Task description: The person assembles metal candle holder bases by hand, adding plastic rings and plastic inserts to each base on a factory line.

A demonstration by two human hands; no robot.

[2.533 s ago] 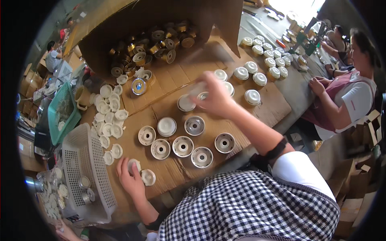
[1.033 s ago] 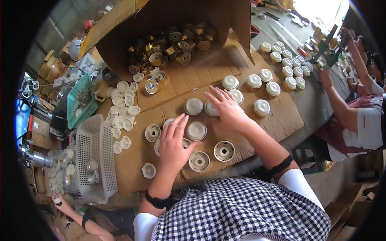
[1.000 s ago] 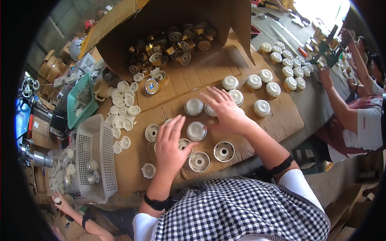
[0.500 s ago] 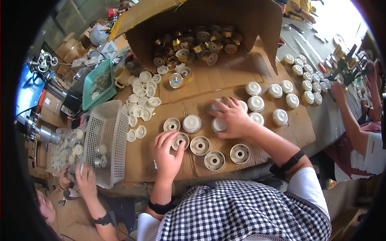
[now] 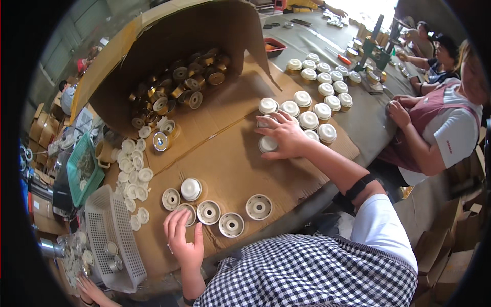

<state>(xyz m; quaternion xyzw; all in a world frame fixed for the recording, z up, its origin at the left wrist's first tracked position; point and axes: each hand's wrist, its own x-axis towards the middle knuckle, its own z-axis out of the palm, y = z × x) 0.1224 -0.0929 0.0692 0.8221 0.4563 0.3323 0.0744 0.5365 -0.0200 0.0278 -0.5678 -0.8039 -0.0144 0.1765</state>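
My right hand [image 5: 282, 135] lies palm down with fingers spread over white-capped round parts, touching a white-topped part [image 5: 268, 144] under its thumb side. Beside its fingertips stands another capped part [image 5: 267, 106]. My left hand [image 5: 185, 245] is raised with thumb and fingers apart and nothing seen between them. Its fingertips partly cover a round pale part [image 5: 190, 215] with its open side up. Similar parts lie around it, one with a central hole [image 5: 208, 212] and another [image 5: 259, 206] farther right. A single part with a smooth white cap [image 5: 191, 189] stands just beyond them.
A large open carton [image 5: 189, 30] holds gold-coloured metal cups [image 5: 194, 100]. Loose white caps [image 5: 134, 169] are piled left, by a grey perforated basket [image 5: 99, 220] and a green basket [image 5: 76, 192]. A co-worker [image 5: 424, 123] sits at right near a green hand press [image 5: 376, 51].
The view has turned to the right. My right hand has moved right and away with the capped parts, which now stand close against the others. My left hand stays by the open parts.
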